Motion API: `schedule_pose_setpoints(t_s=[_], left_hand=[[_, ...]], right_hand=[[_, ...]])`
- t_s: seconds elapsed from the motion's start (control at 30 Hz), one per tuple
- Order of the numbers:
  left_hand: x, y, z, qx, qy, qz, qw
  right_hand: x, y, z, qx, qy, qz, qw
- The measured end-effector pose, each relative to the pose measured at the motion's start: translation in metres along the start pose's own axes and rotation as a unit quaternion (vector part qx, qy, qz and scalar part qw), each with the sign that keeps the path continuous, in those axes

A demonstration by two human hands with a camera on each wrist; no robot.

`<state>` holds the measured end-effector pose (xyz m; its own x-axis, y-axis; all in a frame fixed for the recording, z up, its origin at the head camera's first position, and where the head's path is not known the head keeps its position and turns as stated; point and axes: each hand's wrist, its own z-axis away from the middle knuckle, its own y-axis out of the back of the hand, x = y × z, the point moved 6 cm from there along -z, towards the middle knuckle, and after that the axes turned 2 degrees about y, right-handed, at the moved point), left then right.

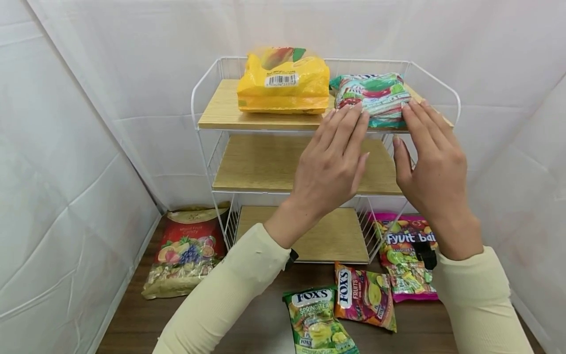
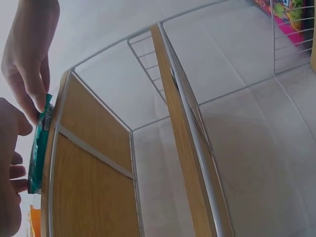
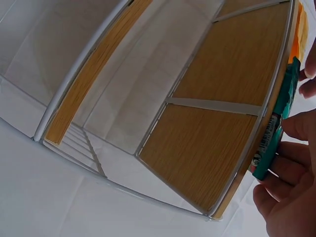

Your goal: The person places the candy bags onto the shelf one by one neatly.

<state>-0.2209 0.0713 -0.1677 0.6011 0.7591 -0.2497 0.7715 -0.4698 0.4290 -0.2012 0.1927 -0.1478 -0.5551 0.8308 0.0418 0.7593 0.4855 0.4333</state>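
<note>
A teal candy bag (image 1: 376, 98) with red and green print lies on the rack's top wooden shelf, at the right. My left hand (image 1: 332, 152) reaches up to its near left corner, fingers straight and touching the bag. At its right edge, my right hand (image 1: 435, 164) touches it with extended fingers, thumb held apart. The right wrist view shows the teal bag's edge (image 3: 276, 121) at the shelf front beside my right fingers. A yellow bag (image 1: 283, 86) with a mango picture and barcode stands left of the teal bag.
The white wire rack has a middle wooden shelf (image 1: 261, 162) and a bottom one (image 1: 327, 241). On the dark table lie a red Mixed Fruit Candy bag (image 1: 190, 246), a green Fox's bag (image 1: 318, 322), a Fox's Fruits bag (image 1: 369, 297) and a pink-edged candy bag (image 1: 409, 275). White cloth walls surround everything.
</note>
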Motion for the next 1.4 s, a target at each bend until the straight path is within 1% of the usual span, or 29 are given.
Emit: schedule_pose_setpoints(t_s=[0.13, 0.23, 0.4, 0.53, 0.6, 0.83, 0.9, 1.03, 1.23, 1.4], left_hand=[[-0.001, -0.004, -0.001, -0.028, 0.008, -0.03, 0.9991], [-0.003, -0.007, -0.001, -0.045, 0.015, -0.051, 0.9975], [-0.006, -0.012, -0.001, -0.057, 0.027, -0.054, 0.9966], [-0.007, -0.016, 0.0, -0.069, 0.033, -0.058, 0.9954], [-0.007, -0.018, 0.0, -0.078, 0.035, -0.066, 0.9942], [-0.003, -0.027, 0.003, -0.116, 0.04, -0.113, 0.986], [-0.002, -0.028, 0.004, -0.119, 0.045, -0.118, 0.9848], [-0.001, -0.03, 0.005, -0.121, 0.055, -0.112, 0.9848], [0.0, -0.031, 0.007, -0.122, 0.067, -0.104, 0.9848], [0.001, -0.03, 0.005, -0.115, 0.069, -0.104, 0.9854]], right_hand=[[0.007, -0.003, 0.002, -0.01, 0.008, 0.001, 1.0], [0.013, -0.008, 0.004, -0.025, 0.009, 0.002, 1.0], [0.019, -0.016, 0.005, -0.058, 0.009, -0.008, 0.998], [0.019, -0.021, 0.005, -0.087, 0.023, -0.011, 0.996], [0.018, -0.023, 0.006, -0.094, 0.03, -0.011, 0.995], [0.016, -0.024, 0.008, -0.08, 0.048, 0.003, 0.996], [0.016, -0.024, 0.009, -0.078, 0.046, 0.009, 0.996], [0.018, -0.026, 0.01, -0.083, 0.03, 0.022, 0.996], [0.019, -0.026, 0.009, -0.076, 0.028, 0.038, 0.996], [0.02, -0.027, 0.009, -0.092, 0.021, 0.05, 0.994]])
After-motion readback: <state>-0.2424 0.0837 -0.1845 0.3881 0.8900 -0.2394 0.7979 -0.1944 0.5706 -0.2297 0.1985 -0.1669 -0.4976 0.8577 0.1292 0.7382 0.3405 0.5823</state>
